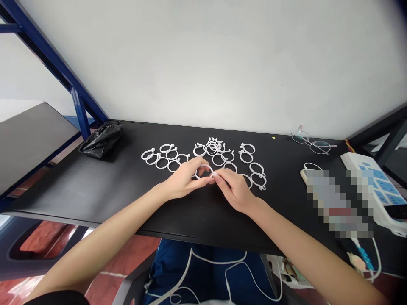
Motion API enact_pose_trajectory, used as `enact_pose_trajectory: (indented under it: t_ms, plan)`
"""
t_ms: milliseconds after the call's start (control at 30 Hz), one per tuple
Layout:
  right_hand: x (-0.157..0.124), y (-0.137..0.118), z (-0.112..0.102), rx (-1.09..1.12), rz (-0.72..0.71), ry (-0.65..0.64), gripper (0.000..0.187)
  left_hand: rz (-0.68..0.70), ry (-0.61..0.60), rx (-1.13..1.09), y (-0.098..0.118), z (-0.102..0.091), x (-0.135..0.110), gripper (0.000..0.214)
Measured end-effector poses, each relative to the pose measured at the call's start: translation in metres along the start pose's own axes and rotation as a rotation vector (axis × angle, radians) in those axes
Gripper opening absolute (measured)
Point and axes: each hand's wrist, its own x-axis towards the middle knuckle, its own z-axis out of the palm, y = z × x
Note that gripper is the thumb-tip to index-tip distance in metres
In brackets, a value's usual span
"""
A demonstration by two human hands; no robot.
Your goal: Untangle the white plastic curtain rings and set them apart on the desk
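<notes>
On the far left, a blue metal frame (47, 59) holds up my black desk (73, 199). A black plastic bag (101, 140) sits in the back corner of the desk. I think it is there to stay out of my way.

Next comes my left hand (182, 180). It reaches in from the left, and its fingers curl over the top of one white plastic ring (203, 171). My right hand (233, 190) comes in from the other side, and its fingertips (213, 175) pinch the same ring at its right edge. So both hands are closed on this one ring, near the middle of the desk. It looks like two hands hold it so it can't slip or turn. I can't tell if it touches the desk.

The other white plastic rings (213, 148) lie flat just past my hands. Each has a small hook. Some lie alone and some sit on top of each other in the middle. Being spread out like this, they are easy to reach.

Further right, a pair of glasses (313, 142) lies at the back by the wall, away from my hands. A white power strip (372, 186) sits at the right end of the desk, partly hidden by a blurred patch (340, 203).
</notes>
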Motion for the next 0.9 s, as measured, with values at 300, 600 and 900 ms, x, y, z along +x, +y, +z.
enact_pose_trajectory:
  t_ms: [300,600,900]
  plan:
    - [-0.0012,0.0024,-0.0049,-0.050,0.069,-0.163,0.027,-0.102,-0.050,-0.082,0.0035,-0.0016,0.0001,0.029]
    - [-0.0030,0.0019,-0.0054,0.043,0.101,-0.213,0.030,-0.105,-0.093,-0.105,0.0035,-0.0028,-0.0009,0.030]
    - [-0.0048,0.0002,-0.0048,0.062,0.098,-0.212,0.031,-0.102,-0.127,-0.077,0.0069,-0.0047,-0.0017,0.032]
